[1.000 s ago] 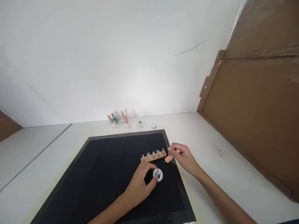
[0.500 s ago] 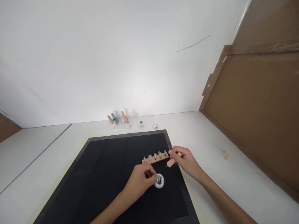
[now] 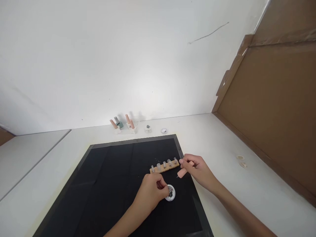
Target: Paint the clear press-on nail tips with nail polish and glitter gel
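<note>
- Left hand (image 3: 150, 194), fingers curled, pinches rim of small clear pot (image 3: 170, 193) of silvery bits, steadying it on black mat (image 3: 111, 184), nr mat's right edge.
- Right hand (image 3: 198, 168) closed on pink tool (image 3: 182, 173), tip angled down twd pot.
- Wood strip (image 3: 164, 166) w/ clear nail tips lies just behind pot, within reach.
- Bottles (image 3: 122, 124) at desk's back edge.

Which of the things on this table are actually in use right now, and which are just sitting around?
In use:
- small round dish, touched by the left hand
- pink tool, held in the right hand
- wooden strip carrying clear tips
- black mat under them

Lying about:
- bottles by the wall
- two small pots beside them
- two small discs on the table
</note>
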A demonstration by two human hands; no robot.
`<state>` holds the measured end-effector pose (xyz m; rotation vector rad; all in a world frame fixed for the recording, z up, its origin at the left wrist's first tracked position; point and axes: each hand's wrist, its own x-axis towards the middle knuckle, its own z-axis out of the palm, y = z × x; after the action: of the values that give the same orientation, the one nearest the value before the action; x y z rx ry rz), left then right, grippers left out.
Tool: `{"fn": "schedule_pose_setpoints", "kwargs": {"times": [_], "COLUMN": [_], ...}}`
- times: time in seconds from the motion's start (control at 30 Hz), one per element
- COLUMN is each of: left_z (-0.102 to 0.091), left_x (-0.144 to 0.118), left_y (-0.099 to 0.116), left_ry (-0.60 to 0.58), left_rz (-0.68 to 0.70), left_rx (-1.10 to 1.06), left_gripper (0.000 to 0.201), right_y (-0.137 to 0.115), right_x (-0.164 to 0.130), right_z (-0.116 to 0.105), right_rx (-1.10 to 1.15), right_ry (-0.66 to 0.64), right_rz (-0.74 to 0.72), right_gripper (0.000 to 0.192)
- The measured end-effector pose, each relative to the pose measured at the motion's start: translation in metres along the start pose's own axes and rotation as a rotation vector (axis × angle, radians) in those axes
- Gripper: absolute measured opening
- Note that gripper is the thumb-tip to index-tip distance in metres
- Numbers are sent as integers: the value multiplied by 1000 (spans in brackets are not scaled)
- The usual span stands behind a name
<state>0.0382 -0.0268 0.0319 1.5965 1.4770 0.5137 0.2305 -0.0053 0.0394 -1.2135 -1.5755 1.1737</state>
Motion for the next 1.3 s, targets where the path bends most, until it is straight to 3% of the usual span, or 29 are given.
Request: {"fn": "schedule_pose_setpoints", "kwargs": {"times": [0.67,1.3], "left_z": [-7,-12], "left_x": [11,11], "left_y": [2,13], "left_ry": [-112,-141], "left_rz": [-23,-25], "left_rx": [120,243], "left_gripper": [11,13], "right_y": [-5,-9], "right_x": [1,-2], "right_z": [-3,-4], "right_rx": [-23,-9], "right_ry": [29,23], "right_rz": [31,5], "right_gripper": [45,45]}}
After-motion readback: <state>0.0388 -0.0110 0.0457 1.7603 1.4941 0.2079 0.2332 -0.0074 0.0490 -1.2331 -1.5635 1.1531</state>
